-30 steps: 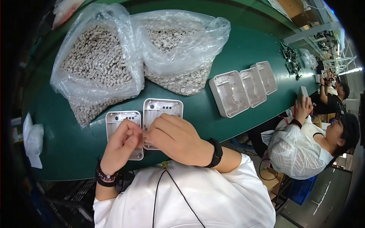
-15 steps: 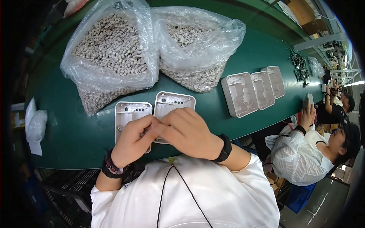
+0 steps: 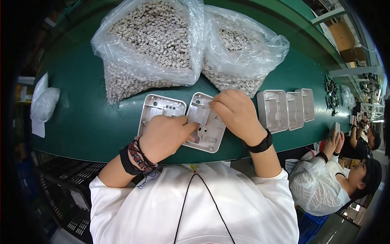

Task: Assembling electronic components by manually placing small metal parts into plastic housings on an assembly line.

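Observation:
Two light grey plastic housings lie with their insides up in front of me. My left hand is over the right part of the left housing. Its bent fingers reach past the near left edge of the right housing, and its palm is hidden. At that housing's far right edge is my right hand, fingers curled together and pointing inward. Whatever either hand holds is too small or covered. The right housing sits slanted, showing round holes and moulded ribs.
Beyond the housings stand two clear plastic bags, a left bag and a right bag, full of small whitish parts. Several empty housings stand in a row at right. Dark cables lie farther off. A co-worker sits at right.
My hands were together over the housings and have now parted, the right one moving to the right. The right housing is now slanted and more uncovered. The whole view has shifted.

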The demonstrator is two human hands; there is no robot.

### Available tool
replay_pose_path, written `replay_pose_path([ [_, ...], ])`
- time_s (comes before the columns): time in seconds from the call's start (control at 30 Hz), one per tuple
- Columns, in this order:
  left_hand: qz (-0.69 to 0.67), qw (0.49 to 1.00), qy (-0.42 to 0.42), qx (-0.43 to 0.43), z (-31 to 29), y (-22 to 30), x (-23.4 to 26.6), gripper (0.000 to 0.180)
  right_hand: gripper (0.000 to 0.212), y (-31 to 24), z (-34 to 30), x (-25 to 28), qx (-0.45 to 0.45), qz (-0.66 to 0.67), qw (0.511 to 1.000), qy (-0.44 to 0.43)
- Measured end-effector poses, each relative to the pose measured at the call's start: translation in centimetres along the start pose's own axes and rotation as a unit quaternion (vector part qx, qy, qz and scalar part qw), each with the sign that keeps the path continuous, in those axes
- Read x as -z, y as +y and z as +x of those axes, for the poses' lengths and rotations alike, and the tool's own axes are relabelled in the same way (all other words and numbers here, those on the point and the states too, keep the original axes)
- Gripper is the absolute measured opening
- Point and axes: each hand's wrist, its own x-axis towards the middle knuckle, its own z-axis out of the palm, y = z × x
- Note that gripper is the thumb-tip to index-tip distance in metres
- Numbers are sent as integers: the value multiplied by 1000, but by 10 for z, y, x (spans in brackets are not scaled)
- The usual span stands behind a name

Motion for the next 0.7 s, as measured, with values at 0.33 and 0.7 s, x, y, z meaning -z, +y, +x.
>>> replay_pose_path([
  [0.33,37,994,-47,-87,-16,-6,-12,18,7,12,25,-24,100,15,986,-135],
  [0.7,-490,870,-23,52,-23,-30,6,35,23,-9,31,6,14,135,983,-126],
])
